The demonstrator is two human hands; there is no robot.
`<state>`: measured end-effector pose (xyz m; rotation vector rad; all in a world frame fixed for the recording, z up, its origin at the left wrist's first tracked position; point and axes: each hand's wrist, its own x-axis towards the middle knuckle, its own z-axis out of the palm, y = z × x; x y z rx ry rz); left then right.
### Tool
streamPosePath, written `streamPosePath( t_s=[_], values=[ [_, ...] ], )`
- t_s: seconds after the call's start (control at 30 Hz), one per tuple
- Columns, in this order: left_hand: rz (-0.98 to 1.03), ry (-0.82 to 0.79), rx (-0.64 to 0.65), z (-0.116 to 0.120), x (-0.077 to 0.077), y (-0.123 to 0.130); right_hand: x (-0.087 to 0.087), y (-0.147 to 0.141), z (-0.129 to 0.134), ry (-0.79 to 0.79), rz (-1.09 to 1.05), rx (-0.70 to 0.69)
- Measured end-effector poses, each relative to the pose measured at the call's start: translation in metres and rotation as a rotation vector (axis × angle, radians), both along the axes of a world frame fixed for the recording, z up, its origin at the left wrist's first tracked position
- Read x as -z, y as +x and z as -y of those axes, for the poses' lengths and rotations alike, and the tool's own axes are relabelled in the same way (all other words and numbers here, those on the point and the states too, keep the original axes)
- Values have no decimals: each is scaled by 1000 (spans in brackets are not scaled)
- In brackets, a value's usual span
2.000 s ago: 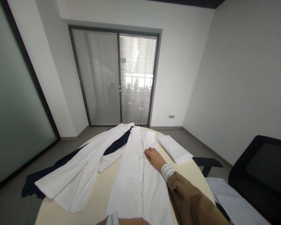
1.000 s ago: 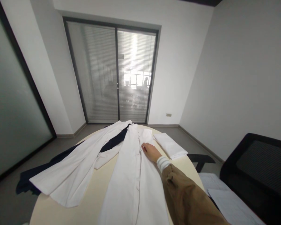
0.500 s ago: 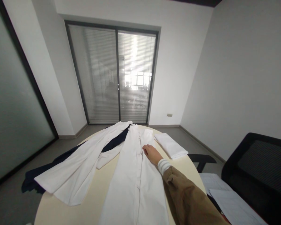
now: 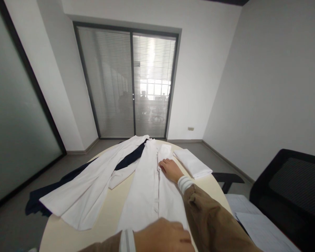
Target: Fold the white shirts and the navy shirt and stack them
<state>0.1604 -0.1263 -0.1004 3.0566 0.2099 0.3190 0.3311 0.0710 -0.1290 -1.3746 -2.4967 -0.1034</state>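
Note:
A white shirt [image 4: 139,196] lies lengthwise over the round table [image 4: 70,236], its front edges running down the middle. My right hand [image 4: 170,169] rests on its upper right part, fingers curled at the front edge and closed on the cloth. Low in the picture, my left hand [image 4: 164,236] is over the lower part of the shirt, back of the hand up. Its fingers are curled and partly cut off by the picture's edge, so what they hold is hidden.
Another white garment [image 4: 81,199] spreads to the left over dark navy cloth [image 4: 39,201] that hangs past the table edge. A folded white cloth [image 4: 193,163] lies at the right. Papers [image 4: 254,217] and a black chair [image 4: 291,189] stand beyond the right edge.
My left hand has come into view at the bottom, over the lower part of the shirt. My right hand stays at nearly the same spot on the front edge.

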Motion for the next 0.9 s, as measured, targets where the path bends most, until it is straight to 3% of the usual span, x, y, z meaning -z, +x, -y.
streamPosePath(
  t_s=[0.07, 0.13, 0.27, 0.33, 0.43, 0.5, 0.67, 0.83, 0.9],
  values=[
    [-19, -146, -167, -21, 1, -8, 2, -1, 1, 3, -12, -29],
    [-78, -266, -235, -33, 5, -17, 7, -2, 3, -31, -14, -64],
    [-92, -379, -213, -41, 9, -27, 19, -1, 6, -74, -44, -59],
    [-13, -351, -236, -47, 10, -30, 22, 0, 6, -77, -68, -52],
    [64, -261, -429, -60, 15, -35, 24, 1, 5, -100, -77, -40],
    [28, -241, -568, -68, 22, -39, 25, 1, 5, -129, -76, -25],
    [-12, -254, -641, -87, 31, -43, 24, 1, 7, -203, -60, 23],
    [36, -151, -922, -106, 37, -41, 20, 0, 13, -268, -63, 88],
    [-5, -145, -961, -110, 43, -42, 20, 0, 15, -259, -85, 119]
  ],
)
